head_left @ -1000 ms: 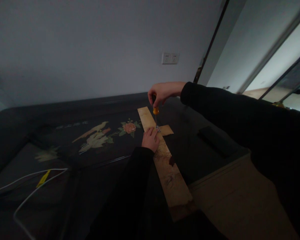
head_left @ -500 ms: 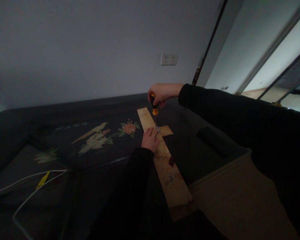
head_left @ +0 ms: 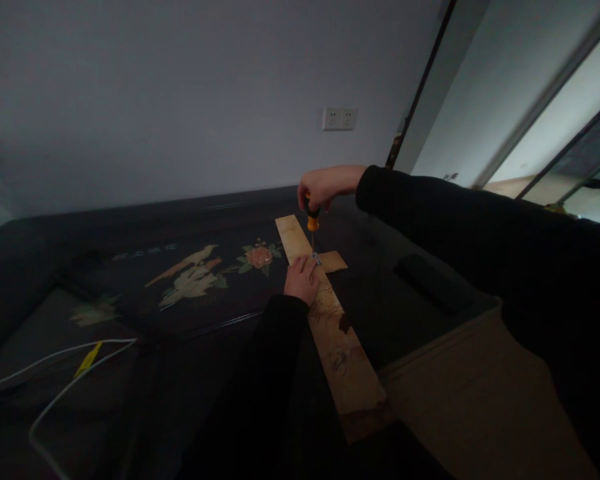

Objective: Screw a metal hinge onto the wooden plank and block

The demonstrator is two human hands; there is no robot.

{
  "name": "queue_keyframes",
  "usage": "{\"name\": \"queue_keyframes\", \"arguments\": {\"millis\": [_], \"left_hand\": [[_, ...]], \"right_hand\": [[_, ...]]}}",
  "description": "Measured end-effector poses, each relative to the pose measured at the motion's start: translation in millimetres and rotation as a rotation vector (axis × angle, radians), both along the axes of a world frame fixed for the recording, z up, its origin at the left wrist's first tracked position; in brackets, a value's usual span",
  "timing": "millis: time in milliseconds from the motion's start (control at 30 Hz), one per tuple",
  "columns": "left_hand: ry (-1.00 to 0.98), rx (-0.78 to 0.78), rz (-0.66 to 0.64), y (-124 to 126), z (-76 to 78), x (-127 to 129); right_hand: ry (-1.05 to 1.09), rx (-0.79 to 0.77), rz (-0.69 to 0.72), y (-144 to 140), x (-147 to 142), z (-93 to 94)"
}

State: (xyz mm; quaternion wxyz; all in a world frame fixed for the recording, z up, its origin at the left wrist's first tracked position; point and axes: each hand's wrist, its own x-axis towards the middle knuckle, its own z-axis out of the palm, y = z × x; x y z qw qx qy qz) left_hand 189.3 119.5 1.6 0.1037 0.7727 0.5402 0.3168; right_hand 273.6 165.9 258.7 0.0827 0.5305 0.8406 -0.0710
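A long wooden strip [head_left: 337, 333] lies on the dark painted panel [head_left: 180, 280]. The left hand [head_left: 303, 279] rests on the strip, fingers curled together, likely pinning it flat. Just beyond, the screwdriver [head_left: 311, 223] stands upright, tip at a small metal fitting [head_left: 316, 257] where a short crosspiece [head_left: 333, 261] meets the strip. The right hand [head_left: 324, 187] wraps its handle from above, bearing downward.

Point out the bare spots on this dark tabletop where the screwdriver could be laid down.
Bare dark top lies between the long tan wooden strip and the flat black block, and behind the strip toward the wall. It is crowded where the right hand holds the orange-handled screwdriver beside the left hand, and near the white cable.
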Motion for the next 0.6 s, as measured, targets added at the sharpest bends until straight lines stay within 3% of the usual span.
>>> {"name": "queue_keyframes", "arguments": {"millis": [100,267,600], "left_hand": [[-0.002,-0.010,0.003,0.1,0.0,0.0],[-0.010,-0.002,-0.004,0.4,-0.5,-0.3],[-0.005,-0.006,-0.003,0.5,-0.8,-0.5]], "right_hand": [[0.022,0.020,0.019,-0.6,0.9,-1.5],[-0.002,0.219,0.077,7.8,1.4,-11.9],[-0.066,0.133,0.075,9.8,9.8,-8.2]]}}
